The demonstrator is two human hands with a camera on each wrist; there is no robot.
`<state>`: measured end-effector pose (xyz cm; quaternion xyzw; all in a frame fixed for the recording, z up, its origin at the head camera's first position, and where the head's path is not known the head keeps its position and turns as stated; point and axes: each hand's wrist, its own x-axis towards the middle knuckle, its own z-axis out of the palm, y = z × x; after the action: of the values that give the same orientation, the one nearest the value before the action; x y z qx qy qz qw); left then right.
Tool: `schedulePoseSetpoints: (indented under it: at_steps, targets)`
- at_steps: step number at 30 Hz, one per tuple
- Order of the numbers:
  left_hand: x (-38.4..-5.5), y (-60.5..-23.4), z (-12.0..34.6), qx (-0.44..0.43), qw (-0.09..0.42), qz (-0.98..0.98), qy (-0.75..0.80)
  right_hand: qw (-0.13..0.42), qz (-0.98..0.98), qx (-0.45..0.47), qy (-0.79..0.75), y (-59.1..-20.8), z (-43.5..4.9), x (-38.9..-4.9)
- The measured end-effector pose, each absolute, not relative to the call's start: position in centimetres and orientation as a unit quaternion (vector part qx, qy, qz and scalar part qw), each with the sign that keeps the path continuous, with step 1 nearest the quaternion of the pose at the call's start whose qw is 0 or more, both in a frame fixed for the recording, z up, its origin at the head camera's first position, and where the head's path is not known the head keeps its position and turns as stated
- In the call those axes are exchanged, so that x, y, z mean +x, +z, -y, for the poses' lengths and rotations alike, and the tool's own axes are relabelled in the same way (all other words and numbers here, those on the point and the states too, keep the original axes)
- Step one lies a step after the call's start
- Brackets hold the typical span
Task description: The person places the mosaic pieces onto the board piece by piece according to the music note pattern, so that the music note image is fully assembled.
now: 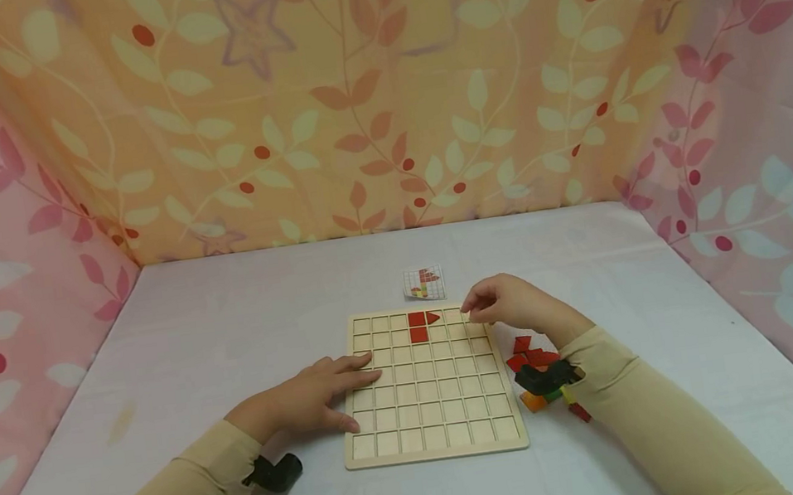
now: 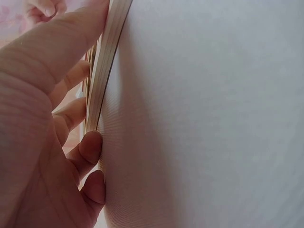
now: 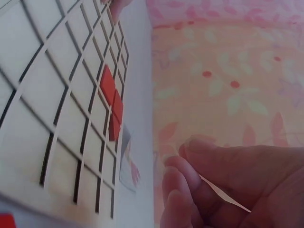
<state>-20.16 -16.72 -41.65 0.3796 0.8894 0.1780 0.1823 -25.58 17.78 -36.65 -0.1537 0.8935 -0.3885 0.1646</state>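
Observation:
A wooden grid board [image 1: 428,392] lies flat on the table. In its top rows sit two red square tiles, an upper one [image 1: 417,319] and a lower one [image 1: 419,335], with a red triangle tile [image 1: 432,318] right of the upper. My left hand [image 1: 307,397] rests at the board's left side, fingers fairly straight over the edge; the left wrist view shows the thumb [image 2: 61,42] against the board's side [image 2: 102,71]. Above the board's upper right corner hovers my right hand [image 1: 513,305], fingers loosely bent. The right wrist view shows no piece between its thumb and fingers [image 3: 178,190].
A small printed card [image 1: 424,284] with a coloured grid pattern lies just behind the board. Right of the board, partly under the right wrist, is a loose pile of red, orange, green and yellow pieces [image 1: 533,402]. A patterned curtain [image 1: 364,118] stands behind the white table [image 1: 224,312].

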Motion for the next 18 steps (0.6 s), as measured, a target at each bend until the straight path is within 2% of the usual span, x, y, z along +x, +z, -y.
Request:
schedulePoseSetpoints:
  at_steps: [5,18]
  targets:
    - [-20.1,-41.6,16.7,0.379,0.184,-0.89,0.177,0.168,-0.901,-0.13,-0.377,-36.7,-19.6,-25.0]
    - [-20.2,-41.8,16.7,0.378,0.183,-0.89,0.178,0.223,-0.906,-0.071,-0.352,-38.1,-22.2,-23.3]
